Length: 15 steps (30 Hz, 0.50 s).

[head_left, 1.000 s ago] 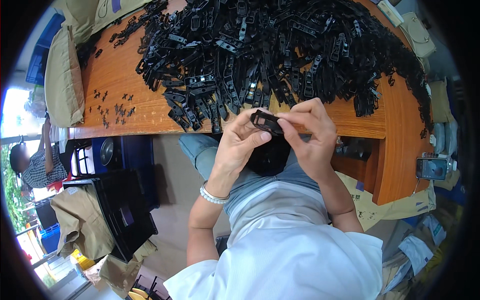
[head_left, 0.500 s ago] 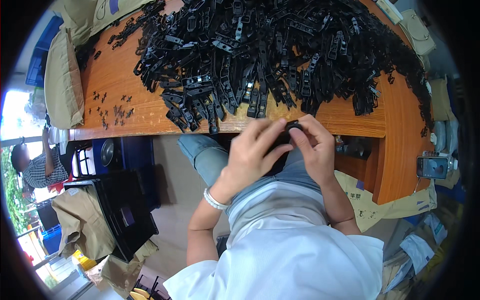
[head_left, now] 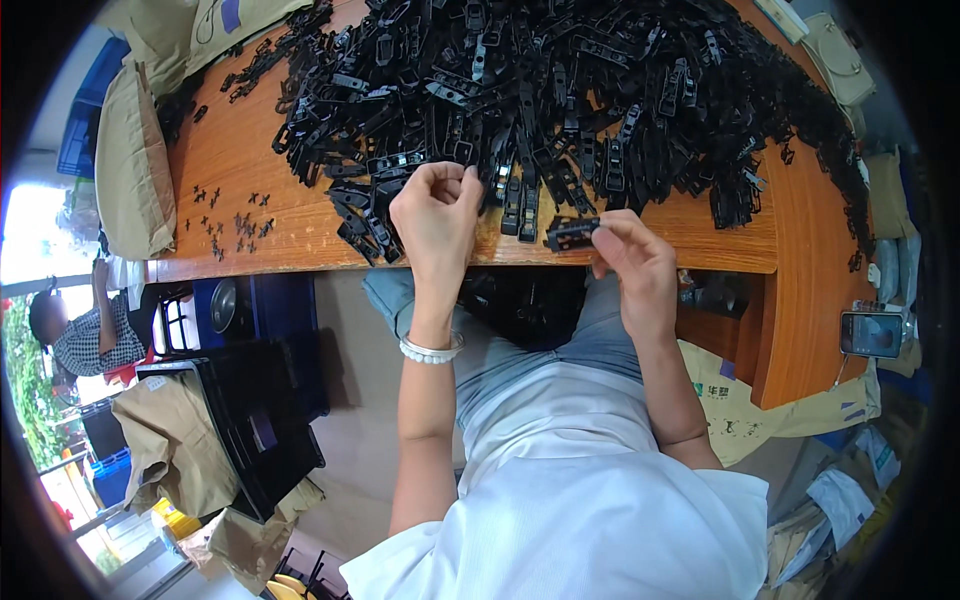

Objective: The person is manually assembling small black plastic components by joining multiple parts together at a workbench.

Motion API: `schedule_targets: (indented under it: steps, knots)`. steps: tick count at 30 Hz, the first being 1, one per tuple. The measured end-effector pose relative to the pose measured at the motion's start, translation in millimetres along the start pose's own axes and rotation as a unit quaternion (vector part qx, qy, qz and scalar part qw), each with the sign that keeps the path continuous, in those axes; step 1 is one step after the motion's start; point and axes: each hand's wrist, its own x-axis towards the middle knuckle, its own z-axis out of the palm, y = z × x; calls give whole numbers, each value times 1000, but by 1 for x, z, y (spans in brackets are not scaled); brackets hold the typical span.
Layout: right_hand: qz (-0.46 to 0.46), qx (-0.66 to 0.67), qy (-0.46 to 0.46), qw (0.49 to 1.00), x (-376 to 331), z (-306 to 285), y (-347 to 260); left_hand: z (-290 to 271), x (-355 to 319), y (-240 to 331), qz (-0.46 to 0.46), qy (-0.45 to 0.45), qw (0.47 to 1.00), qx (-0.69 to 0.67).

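Black and plastic-looking, a small openwork rectangular part point(head_left: 572, 235) sits pinched in the fingers of the right hand point(head_left: 640, 262), by the front edge of the brown wooden table point(head_left: 695, 243). The bare left hand point(head_left: 435, 212) has just parted from it and reached the heap of long, black, plastic-looking pieces point(head_left: 525, 105), its fingers narrow, whether holding anything I cannot tell, so only one hand now steadies the part.

Black-part pile point(head_left: 520, 90) blocks far side — bare tabletop point(head_left: 300, 220) at left, beside small crosses point(head_left: 249, 230).
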Motion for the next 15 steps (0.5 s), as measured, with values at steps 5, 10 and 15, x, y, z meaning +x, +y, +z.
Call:
schedule_targets:
  steps: [5,10,15]
  knots:
    - [97,158,-19,982,10,8,-7,0,-26,-3,-46,-84,955,-280]
    - [84,104,-43,990,12,11,-15,-4,-41,-2,23,-153,944,-292]
    - [71,24,-47,996,9,12,-19,-9,-43,-1,102,-183,962,-173]
